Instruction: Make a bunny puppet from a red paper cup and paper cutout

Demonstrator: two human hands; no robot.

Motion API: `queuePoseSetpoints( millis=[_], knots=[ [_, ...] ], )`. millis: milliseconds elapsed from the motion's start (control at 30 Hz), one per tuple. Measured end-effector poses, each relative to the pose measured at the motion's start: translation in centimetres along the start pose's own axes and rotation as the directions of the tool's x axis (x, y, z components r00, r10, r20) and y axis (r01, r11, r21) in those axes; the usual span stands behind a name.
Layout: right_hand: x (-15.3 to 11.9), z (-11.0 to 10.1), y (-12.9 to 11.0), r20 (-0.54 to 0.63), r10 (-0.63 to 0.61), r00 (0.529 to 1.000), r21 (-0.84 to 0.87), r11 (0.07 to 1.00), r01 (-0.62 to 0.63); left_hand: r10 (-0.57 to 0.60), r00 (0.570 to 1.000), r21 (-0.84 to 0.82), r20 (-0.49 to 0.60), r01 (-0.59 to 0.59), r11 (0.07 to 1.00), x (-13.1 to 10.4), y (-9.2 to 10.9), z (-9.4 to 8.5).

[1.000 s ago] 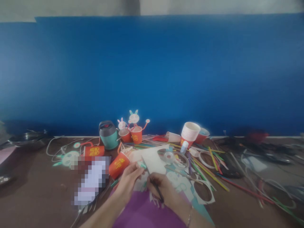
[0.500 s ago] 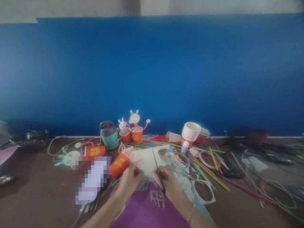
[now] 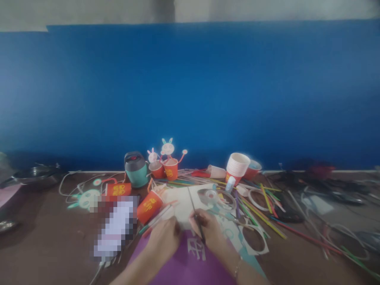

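My right hand point(image 3: 206, 229) is closed around a long, slim tool point(image 3: 191, 200) with a thin grey shaft and a dark lower part. Its exact kind I cannot make out. The shaft slants up and left over a white sheet point(image 3: 175, 194). My left hand point(image 3: 166, 237) is curled to the left of it, fingertips turned inward and mostly hidden; what they pinch, if anything, does not show. Under both hands lies a purple sheet point(image 3: 169, 269) with pale printed lettering. A red paper cup point(image 3: 150, 206) lies on its side just beyond my left hand.
Two red cups with rabbit figures point(image 3: 168, 148) stand at the back beside a teal jug point(image 3: 136, 170). Stacked paper cups point(image 3: 238, 164) stand back right. Coloured sticks point(image 3: 258, 211), tape rolls point(image 3: 228, 201) and a ring-shaped paper cutout point(image 3: 254, 239) lie rightward. A blurred-out phone point(image 3: 117, 227) lies left.
My left hand has shifted down and slightly right, turning its fingers out of sight; a small teal-and-white piece near them is no longer visible. My right hand and its tool moved slightly left.
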State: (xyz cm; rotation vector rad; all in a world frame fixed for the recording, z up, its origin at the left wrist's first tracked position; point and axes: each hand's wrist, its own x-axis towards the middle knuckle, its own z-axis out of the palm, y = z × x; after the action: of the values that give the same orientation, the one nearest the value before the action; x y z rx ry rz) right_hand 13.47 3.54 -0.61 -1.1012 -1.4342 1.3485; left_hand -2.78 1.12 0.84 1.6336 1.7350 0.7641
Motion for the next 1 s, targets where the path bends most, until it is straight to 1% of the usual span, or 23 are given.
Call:
queuePoseSetpoints(
  millis=[67, 133, 200, 233, 300, 400, 467, 500, 533, 567, 700, 833, 933, 1000],
  knots=[
    [0.0, 0.1, -0.1, -0.007, -0.004, 1.000, -0.007, 1.000, 0.004, 0.013, 1.000, -0.016, 0.012, -0.013, 1.000, 0.2, 0.1, 0.0],
    [0.0, 0.1, 0.0, -0.032, -0.012, 0.999, -0.017, 1.000, 0.011, 0.039, 0.999, -0.092, 0.012, -0.038, 0.995, 0.6, 0.1, 0.2],
    [0.0, 0.2, 0.3, -0.057, -0.004, 0.998, -0.014, 1.000, 0.003, 0.038, 0.999, -0.234, 0.005, -0.036, 0.972, 1.0, 0.2, 0.4],
    [0.0, 0.2, 0.4, -0.058, 0.007, 0.998, -0.007, 1.000, -0.007, 0.011, 1.000, -0.324, 0.006, -0.008, 0.946, 1.2, 0.2, 0.5],
    [0.0, 0.3, 0.4, -0.037, 0.027, 0.999, 0.006, 1.000, -0.027, -0.070, 0.997, -0.513, 0.038, 0.079, 0.855, 1.5, 0.6, 0.5],
    [-0.2, 0.3, 0.1, 0.006, 0.022, 1.000, -0.017, 1.000, -0.022, -0.150, 0.982, -0.741, 0.110, 0.182, 0.646, 1.5, 1.4, 0.2],
    [-0.3, 0.4, -0.2, 0.029, 0.016, 0.999, -0.044, 0.999, -0.014, -0.195, 0.971, -0.832, 0.140, 0.223, 0.508, 1.2, 2.0, -0.1],
    [-0.4, 0.4, -0.3, 0.042, 0.019, 0.999, -0.052, 0.998, -0.017, -0.214, 0.964, -0.857, 0.155, 0.239, 0.457, 1.1, 2.2, -0.3],
    [-0.5, 0.5, -0.4, 0.057, 0.029, 0.998, -0.053, 0.998, -0.026, -0.224, 0.960, -0.867, 0.170, 0.254, 0.430, 1.0, 2.3, -0.4],
    [-0.6, 0.5, -0.5, 0.071, 0.043, 0.997, -0.050, 0.998, -0.039, -0.223, 0.958, -0.866, 0.179, 0.261, 0.427, 0.9, 2.3, -0.4],
    [-0.7, 0.8, -0.8, 0.111, 0.083, 0.990, -0.052, 0.996, -0.078, -0.176, 0.967, -0.841, 0.185, 0.248, 0.480, 0.9, 1.9, -0.2],
    [-0.9, 1.0, -1.0, 0.118, 0.055, 0.991, -0.060, 0.997, -0.048, -0.155, 0.970, -0.864, 0.187, 0.238, 0.443, 0.8, 1.6, 0.3],
    [-1.0, 1.2, -0.9, 0.132, 0.044, 0.990, -0.050, 0.998, -0.037, -0.142, 0.973, -0.873, 0.182, 0.227, 0.431, 0.5, 2.0, 0.2],
    [-1.1, 1.2, -0.8, 0.154, 0.059, 0.986, -0.029, 0.998, -0.055, -0.140, 0.972, -0.870, 0.187, 0.230, 0.436, 0.4, 2.3, 0.0]
  ],
)
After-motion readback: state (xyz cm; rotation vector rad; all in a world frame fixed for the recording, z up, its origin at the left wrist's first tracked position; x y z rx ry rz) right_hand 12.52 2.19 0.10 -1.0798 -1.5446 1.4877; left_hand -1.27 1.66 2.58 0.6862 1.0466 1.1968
